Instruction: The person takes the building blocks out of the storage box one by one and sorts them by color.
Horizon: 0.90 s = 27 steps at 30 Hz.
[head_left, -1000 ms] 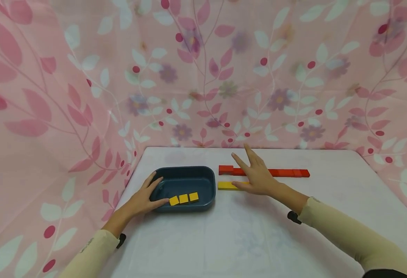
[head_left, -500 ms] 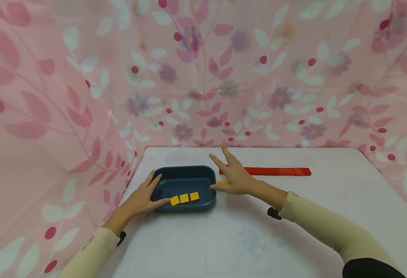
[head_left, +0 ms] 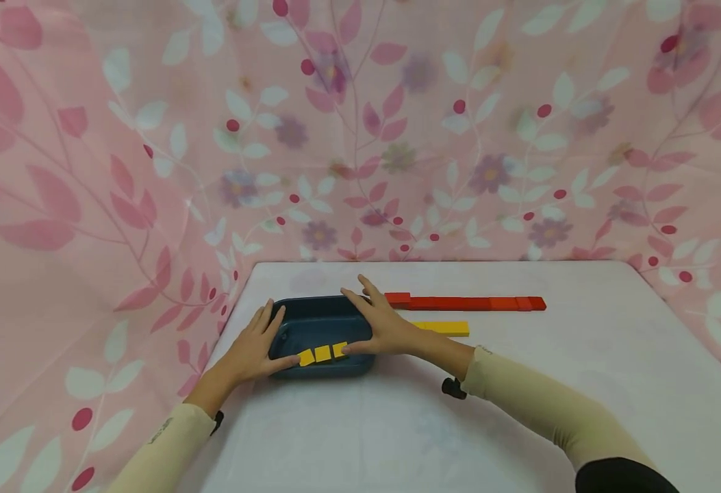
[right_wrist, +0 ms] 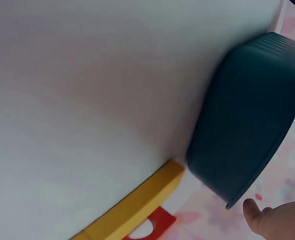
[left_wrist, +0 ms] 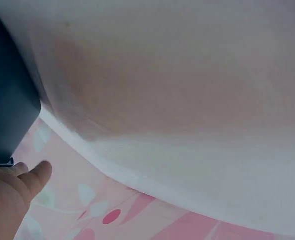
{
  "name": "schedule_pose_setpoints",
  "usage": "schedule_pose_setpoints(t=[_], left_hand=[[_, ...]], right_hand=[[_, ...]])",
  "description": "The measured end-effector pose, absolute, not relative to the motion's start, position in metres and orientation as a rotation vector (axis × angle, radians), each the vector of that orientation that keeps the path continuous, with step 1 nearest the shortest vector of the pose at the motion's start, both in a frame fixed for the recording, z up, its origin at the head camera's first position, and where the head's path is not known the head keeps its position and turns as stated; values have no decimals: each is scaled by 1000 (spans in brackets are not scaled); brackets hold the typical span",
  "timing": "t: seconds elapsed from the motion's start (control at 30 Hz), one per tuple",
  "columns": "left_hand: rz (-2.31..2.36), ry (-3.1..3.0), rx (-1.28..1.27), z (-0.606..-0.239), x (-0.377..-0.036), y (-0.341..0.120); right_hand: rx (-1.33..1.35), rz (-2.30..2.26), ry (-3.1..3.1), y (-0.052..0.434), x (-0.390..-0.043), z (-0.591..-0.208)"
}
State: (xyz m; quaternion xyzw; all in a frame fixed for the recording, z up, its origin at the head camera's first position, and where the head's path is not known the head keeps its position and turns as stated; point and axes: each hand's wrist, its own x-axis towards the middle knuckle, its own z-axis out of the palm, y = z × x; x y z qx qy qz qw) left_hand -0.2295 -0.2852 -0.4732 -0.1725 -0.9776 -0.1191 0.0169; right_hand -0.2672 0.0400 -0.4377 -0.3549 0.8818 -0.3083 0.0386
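Note:
My left hand (head_left: 250, 350) rests at the left end of a dark blue rectangular dish (head_left: 320, 370), its fingers spread along the rim and its thumb near the front edge. At the dish's right end is my right hand (head_left: 389, 330), fingers spread, overlapping the rim in the head view. In the right wrist view, fingers (right_wrist: 255, 215) of that hand show beside the rim corner. Near the front wall inside the dish lie three small yellow square blocks (head_left: 322, 353). A row of yellow blocks (head_left: 449, 329) lies just beyond my right wrist, partly hidden by it.
A longer row of red blocks (head_left: 471, 303) runs behind the yellow row, with a raised red block at its left end. All stands on a white cloth-covered table (head_left: 360, 438). Pink floral curtains (head_left: 397, 137) hang behind and at the left.
My right hand has moved left from over the yellow row to the dish's right end, uncovering parts of the yellow and red rows. The left hand has stayed at the dish.

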Motion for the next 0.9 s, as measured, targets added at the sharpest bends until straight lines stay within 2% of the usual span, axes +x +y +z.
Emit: schedule_pose_setpoints(t=[0.4,0.9], left_hand=[[-436,-3069,-467,-477,-231,-287],[-489,-3071,-471,-475,-231,-287]], right_hand=[[-1145,-995,2527,4,-276,-453],[-1138,-796,2486,-26,-283,-463]])
